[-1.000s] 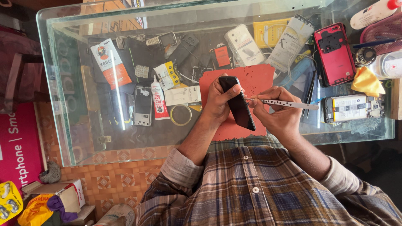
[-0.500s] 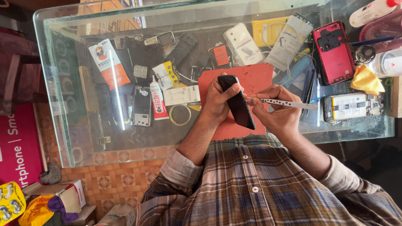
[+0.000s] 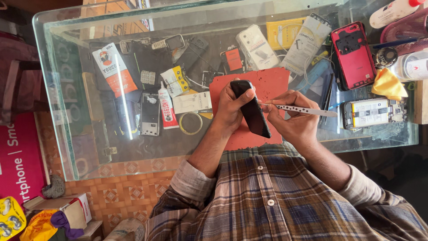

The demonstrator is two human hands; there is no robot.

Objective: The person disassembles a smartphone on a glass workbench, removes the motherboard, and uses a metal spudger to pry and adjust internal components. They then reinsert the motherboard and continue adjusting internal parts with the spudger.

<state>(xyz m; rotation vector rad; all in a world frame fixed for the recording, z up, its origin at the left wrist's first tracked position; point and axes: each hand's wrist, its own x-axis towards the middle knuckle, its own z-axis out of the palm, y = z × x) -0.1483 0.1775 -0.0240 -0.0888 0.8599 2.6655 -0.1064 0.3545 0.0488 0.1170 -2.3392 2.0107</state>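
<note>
Gripping a black phone edge-up in the left hand, fingers curled shut round its upper end, thumb pressed on the near face; pinching a perforated metal pry tool in the right hand, fingers closed tight on its shaft, tip touching the phone's right edge; held just above a red work mat on the glass counter, plaid sleeves nearest the camera below both holds; just left of the held phone, a ring of tape, a small white box and a tube of glue; to the right of the tool, black tweezers, an opened phone with bare board and a yellow cloth; beyond the grip, a red phone shell, a white phone and a yellow packet; farthest right, a white bottle.
</note>
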